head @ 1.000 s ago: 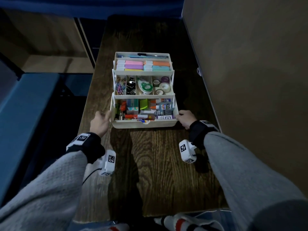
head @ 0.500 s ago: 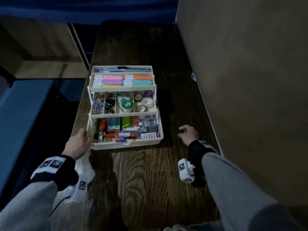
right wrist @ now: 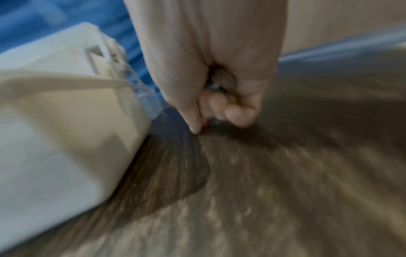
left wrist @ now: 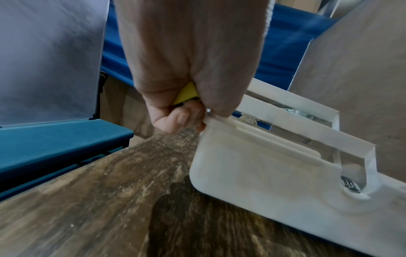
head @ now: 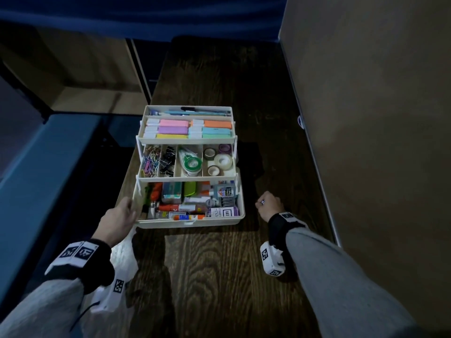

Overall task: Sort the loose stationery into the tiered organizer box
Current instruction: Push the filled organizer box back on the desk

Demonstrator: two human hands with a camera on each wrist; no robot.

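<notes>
The cream tiered organizer box (head: 188, 223) stands open on the dark wooden table (head: 219, 276), with all three tiers full of stationery. Highlighters (head: 188, 129) fill the top tier, while clips and tape rolls (head: 220, 161) lie in the middle. Glue and markers (head: 192, 206) lie in the bottom. My left hand (head: 122, 214) grips the box's front left corner rim (left wrist: 219, 120), and something yellow (left wrist: 186, 93) shows inside its curled fingers. My right hand (head: 268, 203) is a fist on the table right of the box, apart from it. It is curled round a small bluish thing (right wrist: 214, 87).
The box sits close to the table's left edge, with a blue surface (head: 36, 179) beyond it. A tall beige panel (head: 366, 118) walls off the right side. Bare wood lies in front of the box and behind it.
The box has slid left toward the table's edge with my left hand on it. My right hand has come off the box's right corner and stays curled on the table.
</notes>
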